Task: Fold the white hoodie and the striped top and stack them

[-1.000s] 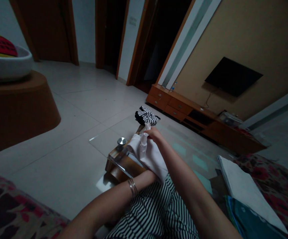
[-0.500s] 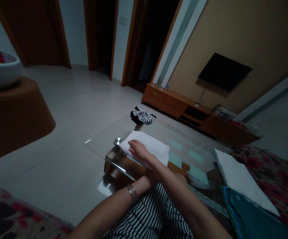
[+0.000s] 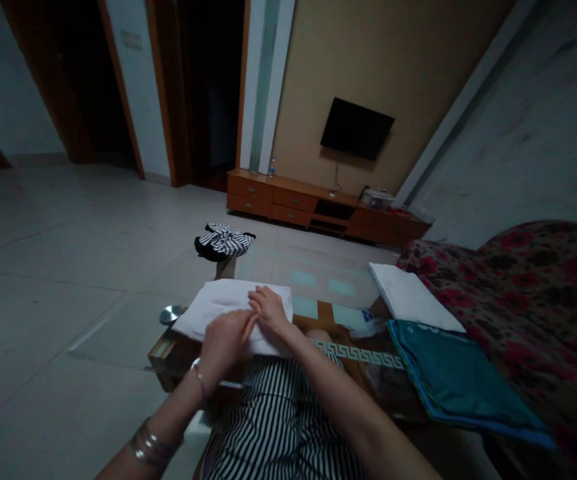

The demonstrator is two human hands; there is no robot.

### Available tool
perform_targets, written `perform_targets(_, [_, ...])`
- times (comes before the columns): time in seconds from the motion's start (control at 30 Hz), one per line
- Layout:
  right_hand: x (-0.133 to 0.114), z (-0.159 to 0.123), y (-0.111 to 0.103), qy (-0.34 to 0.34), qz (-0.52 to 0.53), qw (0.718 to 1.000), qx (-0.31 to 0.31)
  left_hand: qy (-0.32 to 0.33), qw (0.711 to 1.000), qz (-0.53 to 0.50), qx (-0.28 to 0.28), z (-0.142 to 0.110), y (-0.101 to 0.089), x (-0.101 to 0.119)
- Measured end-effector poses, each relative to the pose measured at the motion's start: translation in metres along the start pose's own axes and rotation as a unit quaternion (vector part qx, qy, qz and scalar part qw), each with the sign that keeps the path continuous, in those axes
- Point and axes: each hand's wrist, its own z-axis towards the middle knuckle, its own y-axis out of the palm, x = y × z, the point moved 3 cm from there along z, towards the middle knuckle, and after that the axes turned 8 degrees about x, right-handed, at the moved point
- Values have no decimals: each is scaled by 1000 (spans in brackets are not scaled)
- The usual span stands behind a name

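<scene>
My view is now swung round to the right, and my left hand (image 3: 224,339), no longer tucked out of sight at the near edge, lies on top of the white cloth (image 3: 207,301) and meets my right hand (image 3: 271,311). The cloth lies flat just in front of my lap, its long axis running left to right, with most of its bare part beyond and to the left of my fingers. My left hand is nearer the left end and the near edge; my right is nearer the right end. My left fingers are curled and blurred, my right ones stretched across the top with the thumb hidden, so I can't tell whether either hand is pinching a fold. Under the cloth is the glass table (image 3: 358,353). Around it, from big to small, I see the flowered sofa (image 3: 493,320) on the right, the long low cabinet (image 3: 293,210) by the far wall, the television (image 3: 357,129) above it, a folded teal cloth (image 3: 463,373) beside another folded white one (image 3: 413,297), a striped bundle (image 3: 226,241) past my cloth, and a shiny metal disc (image 3: 171,315) just beside its left end.
</scene>
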Motion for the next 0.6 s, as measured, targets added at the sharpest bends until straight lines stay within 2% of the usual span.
perform_targets(0.03, [3,-2,2,8,-19,1000,4,32,999,15,31,14,1,-14])
perform_targets(0.1, [7,-4,9,17,-47,999,11,38,995,69,64,41,16,-45])
perform_targets(0.2, [11,-5,18,34,-65,997,22,-15,994,107,1,64,55,-90])
perform_targets(0.3, [14,-5,21,43,-74,996,22,-32,990,132,-29,67,80,-115])
perform_targets(0.37, [15,-5,21,41,-85,995,21,-26,990,135,-29,65,85,-122])
perform_targets(0.47, [21,-2,17,25,-83,996,19,-24,994,103,-13,65,81,-127])
perform_targets(0.53, [28,2,11,14,-55,998,8,-65,993,97,-3,68,76,-137])
perform_targets(0.6, [43,4,-1,61,-34,997,22,-137,984,110,-8,71,73,-155])
